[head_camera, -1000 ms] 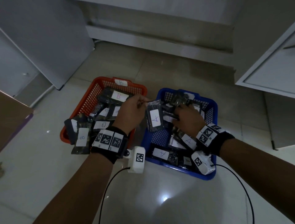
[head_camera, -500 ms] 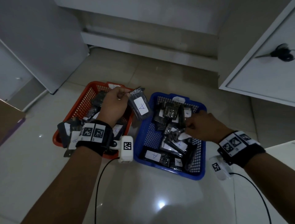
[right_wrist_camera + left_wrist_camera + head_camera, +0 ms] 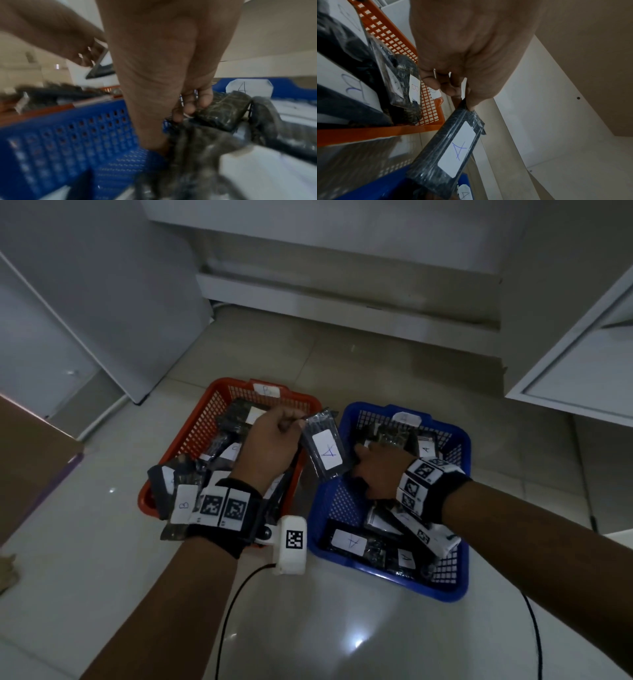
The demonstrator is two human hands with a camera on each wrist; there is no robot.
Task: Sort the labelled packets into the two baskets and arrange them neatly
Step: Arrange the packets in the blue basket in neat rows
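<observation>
My left hand (image 3: 294, 425) hovers over the orange basket (image 3: 191, 436) and pinches the top edge of a dark packet labelled A (image 3: 326, 451). The packet (image 3: 453, 151) hangs tilted between the two baskets, its lower end over the blue basket (image 3: 459, 580). The pinch (image 3: 467, 104) shows clearly in the left wrist view. Inside the blue basket, my right hand (image 3: 359, 465) curls its fingers (image 3: 197, 104) over a dark wrapped packet (image 3: 223, 115), thumb down beside the pile. Several B packets (image 3: 185, 503) fill the orange basket; A packets (image 3: 351, 542) lie in the blue one.
The baskets sit side by side on a glossy tiled floor (image 3: 342, 628). A white cabinet door (image 3: 102, 302) stands at the left and a white shelf unit (image 3: 575, 371) at the right. A brown box (image 3: 30, 460) lies at the far left. Cables trail from both wrists.
My right hand has moved from the blue basket's right side to its left part, onto the packets. My left hand still holds the A packet, now closer to the blue basket.
</observation>
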